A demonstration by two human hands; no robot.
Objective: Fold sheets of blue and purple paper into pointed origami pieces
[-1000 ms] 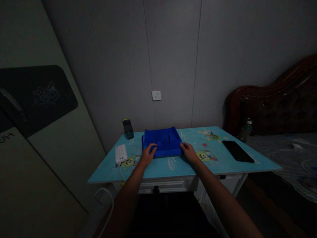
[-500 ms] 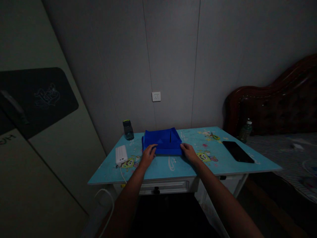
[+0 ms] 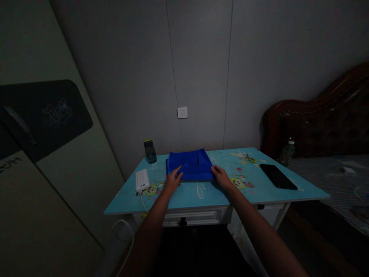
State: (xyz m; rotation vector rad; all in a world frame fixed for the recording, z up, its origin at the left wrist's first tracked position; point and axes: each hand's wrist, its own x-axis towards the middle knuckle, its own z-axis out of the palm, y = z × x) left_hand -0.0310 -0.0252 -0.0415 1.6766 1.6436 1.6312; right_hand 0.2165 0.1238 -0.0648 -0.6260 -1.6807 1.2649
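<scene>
A piece of bright blue folded cloth (image 3: 187, 161) with a dark slit right of its middle lies on the blue patterned table (image 3: 178, 196). It looks like a flat fabric bag, though its kind is not certain. At its front left edge rests my left hand (image 3: 173, 180), index finger stretched over the cloth and thumb apart. My right hand (image 3: 220, 176) pinches the front right corner between thumb and fingers. Some layers under the top fold are hidden.
On the left stand a dark bottle (image 3: 150, 152) and a white power bank (image 3: 142, 181) with a cable. To the right lie yellow-green scissors (image 3: 251, 159) and a black tablet or phone (image 3: 278, 177). A wall socket (image 3: 182, 112) sits behind; a bed (image 3: 325, 173) adjoins the right side.
My left index finger has lifted and straightened, and the fingers have spread a little. My right hand keeps its hold on the corner. The cloth lies almost the same.
</scene>
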